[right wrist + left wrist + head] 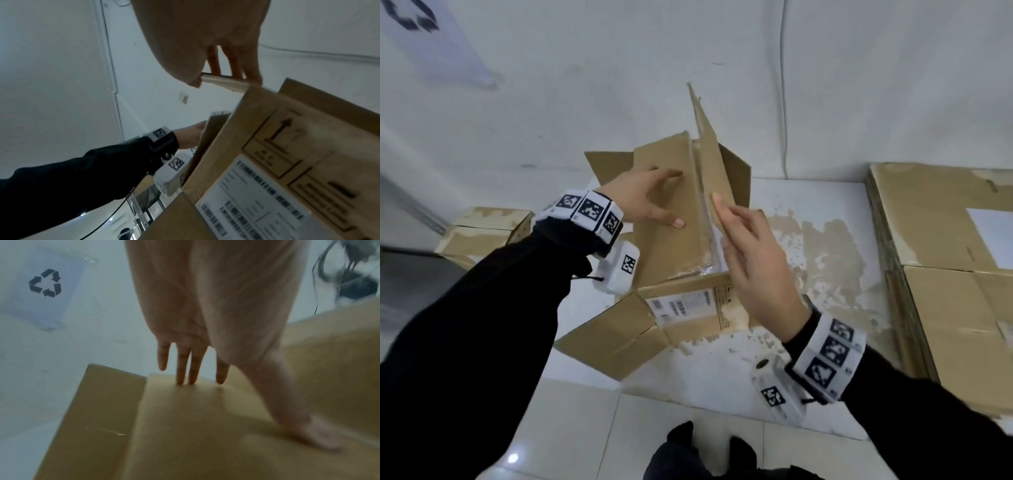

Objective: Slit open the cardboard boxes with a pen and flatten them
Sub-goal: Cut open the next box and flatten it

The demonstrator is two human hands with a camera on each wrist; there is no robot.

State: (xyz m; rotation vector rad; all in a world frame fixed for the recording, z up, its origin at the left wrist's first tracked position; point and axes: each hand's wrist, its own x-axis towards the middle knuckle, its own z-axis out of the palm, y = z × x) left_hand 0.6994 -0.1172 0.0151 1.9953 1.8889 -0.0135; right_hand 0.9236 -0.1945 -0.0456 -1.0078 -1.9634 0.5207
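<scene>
Box: the cardboard box (688, 301) stood on the white floor (688, 411) near the wall, its top flaps open and a white barcode label (681, 305) on its near side.
Left flap: one top flap (671, 212) lay roughly level over the box's opening.
Right flap: the other top flap (709, 144) stood up on edge, reaching toward the far wall.
Left hand: the left hand (643, 198) lay on the left flap with straight, spread fingers (182, 368) and the thumb touching the cardboard; its grip was released, nothing clasped.
Right hand: the right hand (753, 260) had its grip on the near edge of the right flap, the fingers (252, 71) on one face and the thumb on the other, pinching the board between them.
Loose flap: a side flap (619, 335) splayed out over the floor at the box's near left corner.
Flattened cardboard: a stack of flat cardboard (941, 260) lay on the floor at the right, apart from the box.
Other box: another brown box (486, 233) sat at the left beside the wall.
Wall: a white wall (585, 68) stood behind, with a recycling sign (45, 283) at far left and a thin cable (786, 85) running down it.
Pen: I could not tell where it was.
</scene>
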